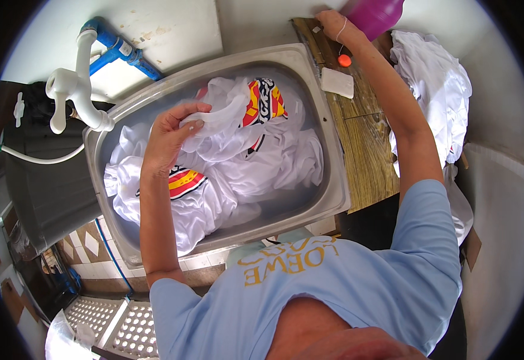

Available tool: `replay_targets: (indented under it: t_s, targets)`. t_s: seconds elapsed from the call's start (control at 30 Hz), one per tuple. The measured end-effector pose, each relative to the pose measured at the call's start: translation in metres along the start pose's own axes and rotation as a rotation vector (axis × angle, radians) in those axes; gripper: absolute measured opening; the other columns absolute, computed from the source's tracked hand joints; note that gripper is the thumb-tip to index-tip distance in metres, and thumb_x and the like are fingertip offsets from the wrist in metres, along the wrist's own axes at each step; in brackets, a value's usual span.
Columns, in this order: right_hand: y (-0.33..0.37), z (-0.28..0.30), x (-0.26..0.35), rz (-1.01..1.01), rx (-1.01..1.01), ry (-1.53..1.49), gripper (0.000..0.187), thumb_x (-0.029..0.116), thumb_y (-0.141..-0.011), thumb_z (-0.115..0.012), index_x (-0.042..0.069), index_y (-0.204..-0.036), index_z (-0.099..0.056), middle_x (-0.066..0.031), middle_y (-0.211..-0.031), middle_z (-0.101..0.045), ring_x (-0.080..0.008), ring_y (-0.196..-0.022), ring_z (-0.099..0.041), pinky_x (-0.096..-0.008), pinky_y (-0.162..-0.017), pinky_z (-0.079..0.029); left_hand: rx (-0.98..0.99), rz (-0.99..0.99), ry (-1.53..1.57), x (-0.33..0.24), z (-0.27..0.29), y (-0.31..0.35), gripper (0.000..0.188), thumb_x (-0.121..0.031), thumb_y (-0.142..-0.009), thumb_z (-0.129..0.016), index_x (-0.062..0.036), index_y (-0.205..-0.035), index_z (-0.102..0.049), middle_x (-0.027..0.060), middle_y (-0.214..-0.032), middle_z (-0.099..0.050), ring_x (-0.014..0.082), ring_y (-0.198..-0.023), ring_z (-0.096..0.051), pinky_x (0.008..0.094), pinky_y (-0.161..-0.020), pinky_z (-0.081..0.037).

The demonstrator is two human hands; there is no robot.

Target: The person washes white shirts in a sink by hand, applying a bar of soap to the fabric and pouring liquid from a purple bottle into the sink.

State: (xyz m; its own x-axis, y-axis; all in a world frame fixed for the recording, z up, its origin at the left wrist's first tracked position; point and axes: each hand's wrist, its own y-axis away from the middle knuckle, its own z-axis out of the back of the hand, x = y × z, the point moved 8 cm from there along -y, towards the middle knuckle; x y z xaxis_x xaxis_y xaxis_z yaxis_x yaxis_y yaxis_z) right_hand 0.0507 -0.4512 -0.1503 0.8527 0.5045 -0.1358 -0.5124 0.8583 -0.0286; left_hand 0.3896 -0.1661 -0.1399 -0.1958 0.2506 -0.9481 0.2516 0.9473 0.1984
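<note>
A metal sink basin (301, 60) holds cloudy water and a heap of wet white garments (262, 162) with red, yellow and black prints. My left hand (175, 132) pinches a fold of a white garment (217, 120) between thumb and fingers, lifting it above the heap. At the far end of the wooden counter (364, 138), right of the basin, is my right hand (334, 27), its fingers curled down near a small pale piece. Whatever they grip is hidden. A string around the right wrist carries an orange tag (344, 60). Close to it on the counter lies a white rectangular bar (337, 82).
A purple plastic container (376, 17) stands beside my right hand. More white cloth (433, 90) is piled right of the counter. A white tap (73, 90) on blue pipe reaches over the basin's left corner. A dark grey bin-like object (46, 180) sits farther left.
</note>
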Motion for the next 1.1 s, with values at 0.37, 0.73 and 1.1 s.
replay_targets:
  t_s: [0.37, 0.73, 1.1]
  targets:
    - [0.074, 0.079, 0.256, 0.461, 0.056, -1.297, 0.027, 0.018, -0.094, -0.049, -0.003, -0.104, -0.062, -0.0049, -0.095, -0.062, -0.0116, -0.077, -0.054, -0.0243, -0.072, -0.045, 0.049, -0.146, -0.229, -0.038, -0.015, -0.005, 0.034, 0.001, -0.08, -0.061, -0.0011, -0.114, -0.063, 0.0064, -0.101, -0.068, 0.0143, -0.101, -0.059, 0.0294, -0.096, -0.041]
    - [0.092, 0.053, 0.267, 0.141, 0.359, -1.699, 0.027, 0.019, -0.09, -0.058, 0.008, -0.068, -0.047, 0.0083, -0.072, -0.041, -0.0029, -0.069, -0.036, -0.0209, -0.062, -0.031, -0.02, -0.054, -0.393, -0.039, 0.025, 0.0, 0.027, -0.008, -0.08, -0.071, 0.0009, -0.105, -0.067, 0.0013, -0.09, -0.067, 0.0064, -0.081, -0.06, 0.0209, -0.075, -0.047]
    - [0.131, 0.043, 0.256, -0.155, -0.046, -2.625, 0.018, 0.005, -0.08, -0.062, 0.01, -0.066, -0.052, -0.0043, -0.089, -0.057, -0.0183, -0.091, -0.058, -0.0346, -0.085, -0.048, 0.113, -0.176, -0.13, -0.023, 0.02, -0.033, 0.01, -0.013, -0.082, -0.072, -0.0065, -0.082, -0.065, -0.0033, -0.079, -0.062, 0.0036, -0.074, -0.054, 0.0215, -0.068, -0.043]
